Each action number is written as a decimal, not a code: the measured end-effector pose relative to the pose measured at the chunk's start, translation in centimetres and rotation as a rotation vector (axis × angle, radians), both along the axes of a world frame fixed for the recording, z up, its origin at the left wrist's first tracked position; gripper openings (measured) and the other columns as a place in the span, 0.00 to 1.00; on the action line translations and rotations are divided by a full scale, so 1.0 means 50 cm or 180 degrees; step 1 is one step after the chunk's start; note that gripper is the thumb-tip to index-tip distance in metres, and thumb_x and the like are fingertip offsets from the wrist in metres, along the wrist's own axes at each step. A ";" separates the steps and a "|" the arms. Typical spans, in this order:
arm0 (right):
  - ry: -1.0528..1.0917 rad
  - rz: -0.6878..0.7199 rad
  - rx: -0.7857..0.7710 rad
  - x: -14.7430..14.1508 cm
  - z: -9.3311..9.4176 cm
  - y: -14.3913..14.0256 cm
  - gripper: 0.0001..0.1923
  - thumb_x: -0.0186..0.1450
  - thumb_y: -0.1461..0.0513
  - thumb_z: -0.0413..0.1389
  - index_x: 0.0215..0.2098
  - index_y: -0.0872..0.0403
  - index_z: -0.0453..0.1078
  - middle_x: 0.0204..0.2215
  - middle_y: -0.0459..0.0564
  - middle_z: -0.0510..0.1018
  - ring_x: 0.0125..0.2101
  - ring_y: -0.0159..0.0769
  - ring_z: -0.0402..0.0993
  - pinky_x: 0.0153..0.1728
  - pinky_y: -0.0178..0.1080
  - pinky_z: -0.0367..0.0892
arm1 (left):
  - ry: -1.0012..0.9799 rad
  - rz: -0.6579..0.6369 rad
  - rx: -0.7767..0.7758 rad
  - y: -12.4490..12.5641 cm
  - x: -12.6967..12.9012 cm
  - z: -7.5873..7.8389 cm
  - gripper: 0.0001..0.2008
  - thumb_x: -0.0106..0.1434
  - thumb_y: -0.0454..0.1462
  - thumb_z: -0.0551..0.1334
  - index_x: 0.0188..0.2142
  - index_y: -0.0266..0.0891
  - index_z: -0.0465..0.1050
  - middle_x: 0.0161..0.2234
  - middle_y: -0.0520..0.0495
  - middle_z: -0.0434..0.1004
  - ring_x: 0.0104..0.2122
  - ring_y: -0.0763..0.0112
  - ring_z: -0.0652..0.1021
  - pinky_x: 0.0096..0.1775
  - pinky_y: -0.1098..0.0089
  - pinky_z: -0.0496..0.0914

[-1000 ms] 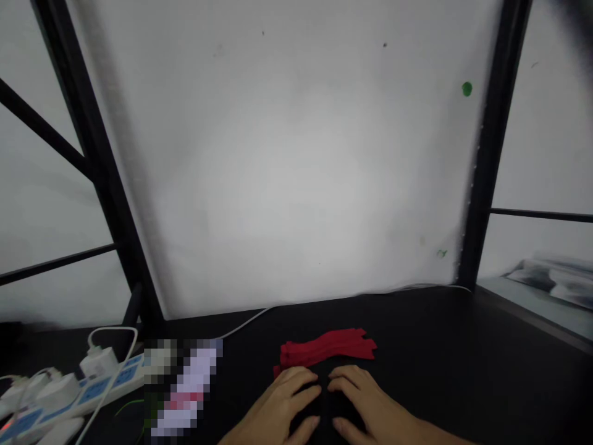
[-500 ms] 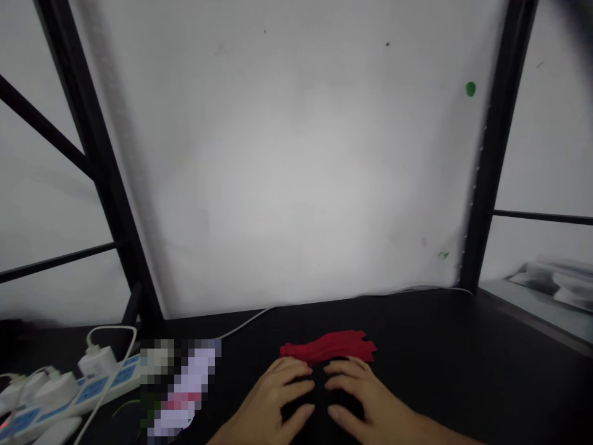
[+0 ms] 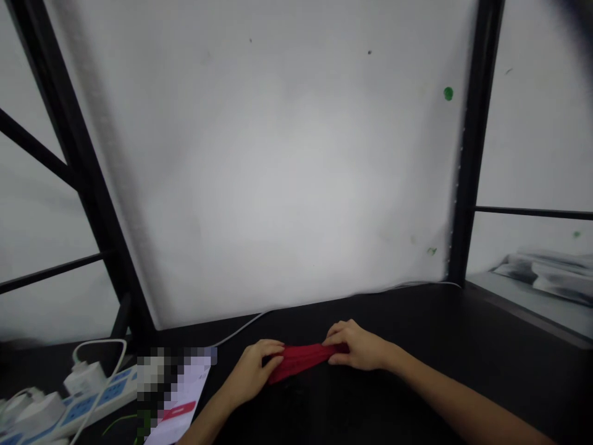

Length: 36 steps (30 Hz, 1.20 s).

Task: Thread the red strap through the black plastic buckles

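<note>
Two hands (image 3: 252,371) (image 3: 359,346) on ribbed red fabric (image 3: 301,358)

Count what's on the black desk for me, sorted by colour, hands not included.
Red: 1, the red cloth stack, gripped by the left hand and the right hand
White: 3, power strip, paper sheet, cable
Total: 4

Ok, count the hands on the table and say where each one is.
2. The left hand grips the left end of the red cloth; the right hand grips its right end. No other hands in view.
</note>
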State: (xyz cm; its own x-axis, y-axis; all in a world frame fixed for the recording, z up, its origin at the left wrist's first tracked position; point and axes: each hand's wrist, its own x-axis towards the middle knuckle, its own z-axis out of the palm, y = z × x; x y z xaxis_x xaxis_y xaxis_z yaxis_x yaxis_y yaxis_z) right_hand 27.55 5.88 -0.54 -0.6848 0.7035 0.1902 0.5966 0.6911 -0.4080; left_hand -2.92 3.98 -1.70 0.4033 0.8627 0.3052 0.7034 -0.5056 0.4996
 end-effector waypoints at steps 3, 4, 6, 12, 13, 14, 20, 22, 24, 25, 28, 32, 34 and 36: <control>0.0069 -0.0032 -0.0038 0.001 0.011 -0.013 0.18 0.66 0.50 0.56 0.52 0.46 0.73 0.50 0.52 0.75 0.50 0.45 0.69 0.55 0.51 0.55 | -0.0046 0.0001 0.0112 -0.006 -0.005 -0.003 0.11 0.65 0.40 0.60 0.44 0.47 0.80 0.47 0.49 0.81 0.48 0.62 0.79 0.53 0.63 0.71; 0.0102 -0.0089 -0.0050 0.005 0.015 -0.016 0.18 0.67 0.50 0.54 0.52 0.45 0.73 0.51 0.52 0.75 0.51 0.45 0.69 0.56 0.52 0.55 | -0.0035 0.0038 0.0181 -0.008 -0.005 -0.006 0.12 0.65 0.40 0.60 0.45 0.47 0.79 0.47 0.49 0.81 0.48 0.62 0.78 0.53 0.62 0.71; 0.0159 -0.0240 -0.0045 0.016 0.020 -0.017 0.19 0.67 0.48 0.53 0.51 0.45 0.73 0.51 0.52 0.74 0.51 0.46 0.69 0.57 0.54 0.54 | 0.0014 0.0158 0.0332 -0.010 -0.001 -0.012 0.13 0.65 0.41 0.60 0.47 0.46 0.78 0.49 0.47 0.80 0.50 0.60 0.77 0.55 0.60 0.70; 0.0098 -0.0768 0.0066 0.060 -0.008 0.013 0.28 0.68 0.44 0.46 0.59 0.48 0.67 0.60 0.55 0.68 0.59 0.48 0.62 0.62 0.53 0.49 | 0.0239 0.0468 0.0506 0.002 0.004 -0.038 0.22 0.69 0.46 0.53 0.57 0.40 0.70 0.60 0.43 0.70 0.61 0.58 0.67 0.61 0.55 0.61; 0.0022 -0.0978 0.0067 0.067 -0.018 0.023 0.31 0.69 0.43 0.44 0.63 0.51 0.62 0.64 0.56 0.63 0.63 0.48 0.56 0.63 0.52 0.47 | 0.0329 0.0595 0.0476 0.006 0.002 -0.042 0.25 0.70 0.48 0.51 0.60 0.39 0.67 0.63 0.42 0.64 0.64 0.56 0.62 0.62 0.53 0.59; -0.0083 -0.1226 0.0033 0.073 -0.030 0.032 0.35 0.69 0.43 0.41 0.66 0.54 0.57 0.66 0.58 0.57 0.66 0.48 0.50 0.64 0.51 0.46 | 0.0444 0.0738 0.0403 0.011 -0.001 -0.046 0.27 0.70 0.49 0.50 0.63 0.38 0.63 0.66 0.42 0.58 0.66 0.55 0.57 0.63 0.52 0.56; -0.0579 -0.1952 -0.0369 0.083 -0.083 0.065 0.43 0.67 0.38 0.33 0.69 0.57 0.48 0.69 0.54 0.45 0.69 0.48 0.35 0.66 0.52 0.37 | 0.1180 0.0929 -0.0214 0.028 -0.011 -0.058 0.31 0.72 0.51 0.40 0.66 0.39 0.57 0.68 0.44 0.50 0.68 0.54 0.49 0.64 0.48 0.48; -0.0548 -0.1956 -0.0351 0.081 -0.088 0.066 0.44 0.66 0.37 0.32 0.69 0.56 0.47 0.69 0.53 0.45 0.69 0.48 0.35 0.66 0.52 0.36 | 0.1302 0.0918 -0.0232 0.028 -0.011 -0.061 0.31 0.72 0.52 0.39 0.66 0.39 0.56 0.68 0.43 0.49 0.68 0.52 0.49 0.64 0.47 0.48; -0.0539 -0.1945 -0.0299 0.080 -0.090 0.066 0.44 0.67 0.37 0.33 0.69 0.57 0.48 0.69 0.53 0.45 0.69 0.49 0.36 0.66 0.52 0.36 | 0.1402 0.0885 -0.0202 0.025 -0.010 -0.061 0.29 0.72 0.49 0.42 0.66 0.40 0.56 0.68 0.43 0.49 0.68 0.52 0.49 0.63 0.46 0.48; -0.0548 -0.1941 -0.0264 0.080 -0.091 0.066 0.43 0.67 0.38 0.34 0.69 0.57 0.48 0.69 0.54 0.46 0.69 0.49 0.36 0.66 0.52 0.37 | 0.1458 0.0828 -0.0174 0.024 -0.009 -0.060 0.27 0.72 0.47 0.43 0.65 0.42 0.57 0.68 0.44 0.49 0.68 0.52 0.48 0.63 0.46 0.47; -0.0582 -0.1942 -0.0193 0.082 -0.092 0.067 0.39 0.69 0.42 0.37 0.68 0.57 0.49 0.69 0.54 0.47 0.68 0.50 0.37 0.66 0.52 0.37 | 0.1570 0.0739 -0.0142 0.017 -0.005 -0.051 0.24 0.71 0.42 0.46 0.64 0.45 0.61 0.68 0.46 0.50 0.68 0.53 0.49 0.64 0.47 0.46; -0.0589 -0.1954 -0.0189 0.083 -0.092 0.070 0.37 0.69 0.44 0.39 0.68 0.58 0.51 0.69 0.56 0.49 0.68 0.51 0.39 0.65 0.52 0.38 | 0.1460 0.0985 -0.0280 0.014 0.002 -0.042 0.28 0.71 0.47 0.43 0.65 0.38 0.57 0.68 0.43 0.50 0.68 0.53 0.50 0.64 0.48 0.47; -0.0587 -0.1926 -0.0194 0.084 -0.090 0.071 0.38 0.69 0.43 0.39 0.68 0.58 0.51 0.69 0.56 0.49 0.68 0.52 0.39 0.65 0.52 0.38 | 0.1380 0.1012 -0.0299 0.015 0.003 -0.042 0.30 0.71 0.49 0.42 0.66 0.37 0.56 0.68 0.43 0.50 0.68 0.53 0.50 0.64 0.48 0.47; -0.0579 -0.1874 -0.0225 0.086 -0.088 0.071 0.39 0.69 0.42 0.39 0.68 0.58 0.51 0.69 0.57 0.48 0.68 0.53 0.38 0.65 0.53 0.39 | 0.1332 0.0995 -0.0314 0.016 0.003 -0.043 0.30 0.71 0.50 0.41 0.66 0.37 0.57 0.68 0.43 0.49 0.68 0.54 0.49 0.64 0.48 0.47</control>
State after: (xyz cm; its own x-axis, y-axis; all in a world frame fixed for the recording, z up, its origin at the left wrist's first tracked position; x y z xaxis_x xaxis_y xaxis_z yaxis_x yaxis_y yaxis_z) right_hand 31.82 9.45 -4.95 -0.1949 0.9797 0.0459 0.9339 0.1997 -0.2966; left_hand -2.78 4.77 -3.83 0.1921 0.9777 0.0845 0.9624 -0.2046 0.1785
